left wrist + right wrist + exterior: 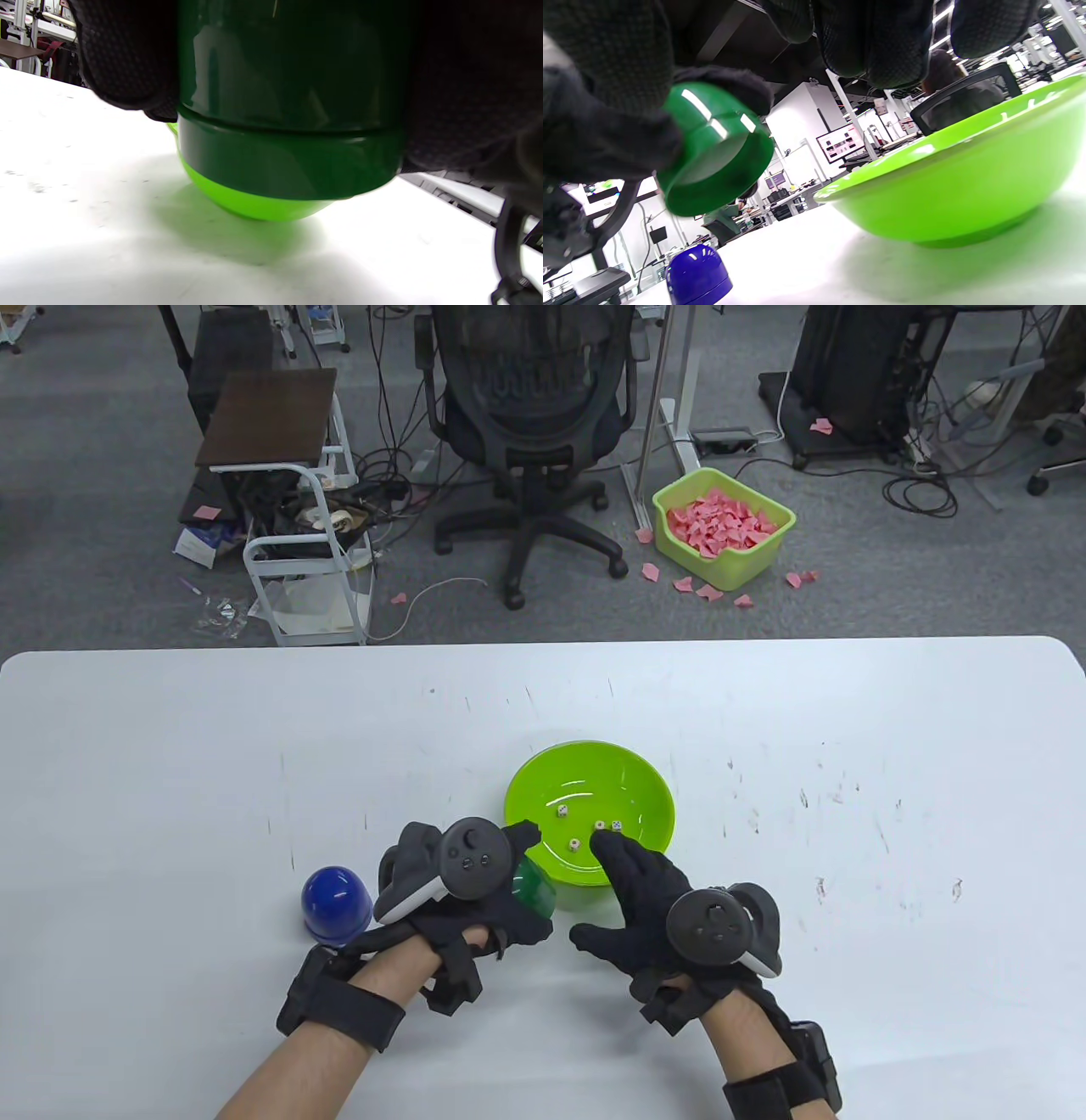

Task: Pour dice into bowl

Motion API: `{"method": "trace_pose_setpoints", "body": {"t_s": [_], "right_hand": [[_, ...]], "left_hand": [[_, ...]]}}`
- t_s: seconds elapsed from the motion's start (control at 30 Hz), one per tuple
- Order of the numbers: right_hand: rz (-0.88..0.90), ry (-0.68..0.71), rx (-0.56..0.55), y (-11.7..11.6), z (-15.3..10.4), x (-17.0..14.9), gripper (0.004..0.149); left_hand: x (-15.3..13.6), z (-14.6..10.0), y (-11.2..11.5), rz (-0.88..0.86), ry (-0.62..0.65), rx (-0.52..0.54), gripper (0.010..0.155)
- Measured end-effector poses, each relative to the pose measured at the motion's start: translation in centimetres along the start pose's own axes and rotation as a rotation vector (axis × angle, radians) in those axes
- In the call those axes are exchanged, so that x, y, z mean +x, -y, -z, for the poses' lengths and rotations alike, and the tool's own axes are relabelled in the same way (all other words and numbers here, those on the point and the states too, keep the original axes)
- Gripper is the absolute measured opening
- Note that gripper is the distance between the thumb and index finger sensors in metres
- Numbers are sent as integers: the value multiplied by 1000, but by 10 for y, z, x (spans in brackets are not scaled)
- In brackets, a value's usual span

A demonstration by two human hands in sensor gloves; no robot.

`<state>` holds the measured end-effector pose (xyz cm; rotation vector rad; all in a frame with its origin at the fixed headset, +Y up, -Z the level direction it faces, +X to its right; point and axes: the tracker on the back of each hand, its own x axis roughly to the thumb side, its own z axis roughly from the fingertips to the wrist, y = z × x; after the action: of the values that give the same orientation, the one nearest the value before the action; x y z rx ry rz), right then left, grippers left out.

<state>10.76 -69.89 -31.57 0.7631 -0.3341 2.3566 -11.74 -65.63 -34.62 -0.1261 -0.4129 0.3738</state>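
Note:
A lime green bowl (pixel 628 780) sits on the white table and holds several small white dice (pixel 574 844). My left hand (pixel 475 891) grips a dark green cup (pixel 534 889) just off the bowl's near left rim; the cup is tilted, its mouth facing down and toward the bowl. The cup fills the left wrist view (pixel 288 106) with the bowl (pixel 254 203) behind it. In the right wrist view the cup (pixel 712 152) is held above the table, left of the bowl (pixel 950 186). My right hand (pixel 636 891) is open and empty, fingers spread over the bowl's near rim.
A blue cup (pixel 336 903) stands upside down on the table left of my left hand; it also shows in the right wrist view (pixel 698 275). Beyond the table's far edge are an office chair (pixel 534 415) and a green bin of pink scraps (pixel 721 527).

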Motion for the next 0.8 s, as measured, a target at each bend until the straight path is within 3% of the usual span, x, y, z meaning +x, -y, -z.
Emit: {"method": "trace_pose_setpoints", "body": {"t_s": [0.23, 0.5, 0.63, 0.8], "right_hand": [[-6, 41, -34, -9, 0, 11, 115], [35, 22, -69, -7, 0, 10, 118], [50, 5, -79, -5, 1, 10, 119], [63, 2, -67, -6, 1, 8, 118]], "left_hand": [[20, 4, 3, -93, 7, 14, 107], [36, 7, 7, -156, -5, 6, 110], [37, 9, 7, -204, 0, -72, 112], [38, 11, 4, -236, 24, -274, 111]]}}
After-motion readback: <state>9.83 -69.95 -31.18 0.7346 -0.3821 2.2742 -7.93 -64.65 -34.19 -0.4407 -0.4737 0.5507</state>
